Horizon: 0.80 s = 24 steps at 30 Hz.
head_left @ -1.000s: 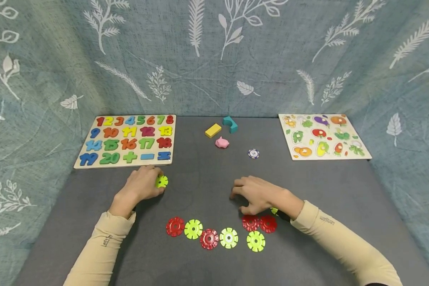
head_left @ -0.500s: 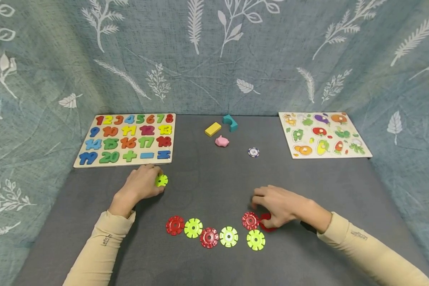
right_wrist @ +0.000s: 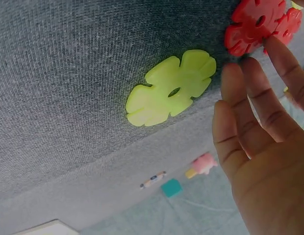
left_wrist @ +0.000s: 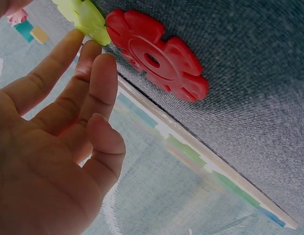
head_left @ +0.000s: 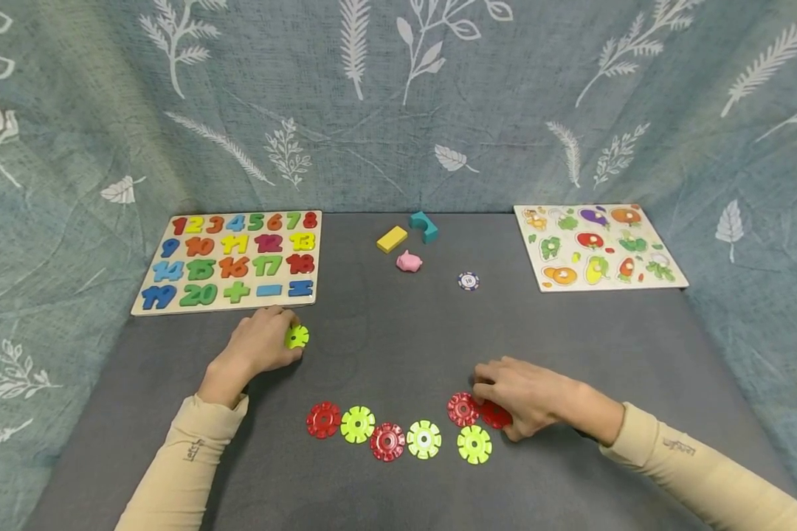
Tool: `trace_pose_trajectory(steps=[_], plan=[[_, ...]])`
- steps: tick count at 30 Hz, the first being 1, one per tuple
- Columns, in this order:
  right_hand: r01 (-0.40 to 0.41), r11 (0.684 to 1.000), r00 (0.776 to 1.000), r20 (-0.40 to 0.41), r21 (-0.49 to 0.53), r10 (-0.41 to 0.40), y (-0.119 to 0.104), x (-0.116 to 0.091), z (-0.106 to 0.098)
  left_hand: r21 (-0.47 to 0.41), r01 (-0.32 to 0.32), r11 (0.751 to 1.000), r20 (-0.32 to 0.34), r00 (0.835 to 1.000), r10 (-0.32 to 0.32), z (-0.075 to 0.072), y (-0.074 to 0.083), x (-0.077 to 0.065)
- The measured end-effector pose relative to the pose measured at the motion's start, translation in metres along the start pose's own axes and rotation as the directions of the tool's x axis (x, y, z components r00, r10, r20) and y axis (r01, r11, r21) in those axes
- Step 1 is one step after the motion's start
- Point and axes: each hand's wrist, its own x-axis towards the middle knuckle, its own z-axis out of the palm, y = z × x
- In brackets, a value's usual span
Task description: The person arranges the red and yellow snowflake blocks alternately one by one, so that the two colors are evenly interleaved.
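Right hand [head_left: 523, 398]: thumb and fingers curled round the rim of the outer red disc [head_left: 496, 417]; reads as a pinch. Disc lies flat on the bench [head_left: 385, 361], right below my fingertips, so right is clearly the nearer hand; left is well apart.

Key relation: the inner red disc [head_left: 463, 409] sits just left of it, touching or nearly, can't tell which. My fingertips are at that seam, so I could drag all 2 at once. Disc is round, no long axis, so wrist angle should be free. The front green disc [head_left: 474, 444] is just on my side of the pair. The pinky-side green disc [right_wrist: 171, 90] lies past my little finger, hidden in the head view.

Left hand [head_left: 259, 343]: pinching 1 held green disc [head_left: 297, 337] by its edges; a covered red disc [left_wrist: 159, 56] sits below its fingers.
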Motion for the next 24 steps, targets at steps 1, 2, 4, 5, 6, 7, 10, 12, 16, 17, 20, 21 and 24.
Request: trace_pose_trajectory(steps=[1, 2, 4, 5, 6, 7, 10, 12, 16, 17, 20, 21, 24], plan=[[-0.001, 1.0, 1.0, 0.003, -0.003, 0.001, 0.0, 0.0, 0.0, -0.002, 0.0, 1.0, 0.001, 1.0, 0.0, 0.0, 0.0, 0.0], [-0.001, 1.0, 1.0, 0.004, -0.007, 0.001, 0.0, 0.0, 0.0, -0.006, -0.002, 1.0, 0.001, 1.0, 0.002, 0.0, 0.001, 0.0], [-0.002, 1.0, 1.0, 0.007, -0.017, 0.002, -0.001, 0.0, 0.0, -0.007, -0.005, 1.0, -0.002, 1.0, 0.005, 0.0, 0.001, 0.0], [-0.002, 1.0, 1.0, 0.008, -0.021, 0.002, -0.002, 0.0, 0.0, -0.007, -0.007, 1.0, -0.004, 1.0, 0.007, 0.0, 0.001, 0.0], [-0.002, 1.0, 1.0, 0.011, -0.027, 0.002, -0.002, 0.0, 0.001, -0.008, -0.008, 1.0, -0.006, 1.0, 0.008, 0.0, 0.001, 0.0], [-0.002, 0.999, 1.0, 0.014, -0.032, 0.003, -0.003, 0.001, 0.001, -0.008, -0.009, 1.0, -0.006, 1.0, 0.009, 0.0, 0.001, 0.0], [-0.006, 0.999, 1.0, 0.026, -0.045, 0.008, -0.005, 0.001, 0.001, -0.009, -0.009, 1.0, -0.006, 1.0, 0.009, 0.0, 0.001, 0.0], [-0.011, 0.999, 0.999, 0.037, -0.053, 0.013, -0.006, 0.001, 0.001, -0.008, -0.009, 1.0, -0.007, 1.0, 0.009, 0.0, 0.001, -0.001], [-0.027, 0.998, 0.998, 0.057, -0.062, 0.031, -0.008, 0.001, 0.001, 0.0, -0.014, 1.0, -0.017, 1.0, 0.014, 0.001, 0.001, -0.001], [-0.03, 0.997, 0.998, 0.06, -0.065, 0.034, -0.009, 0.001, 0.0, 0.004, -0.015, 1.0, -0.021, 1.0, 0.015, 0.002, 0.001, -0.001], [-0.04, 0.997, 0.997, 0.068, -0.065, 0.044, -0.01, 0.001, -0.001, 0.01, -0.016, 1.0, -0.025, 1.0, 0.016, 0.003, 0.001, -0.001], [-0.041, 0.997, 0.997, 0.068, -0.064, 0.046, -0.01, 0.001, -0.001, 0.012, -0.015, 1.0, -0.025, 1.0, 0.015, 0.003, 0.0, -0.001], [-0.039, 0.997, 0.998, 0.052, -0.07, 0.043, -0.011, 0.002, -0.001, 0.012, -0.012, 1.0, -0.028, 1.0, 0.012, 0.003, 0.0, -0.002]])
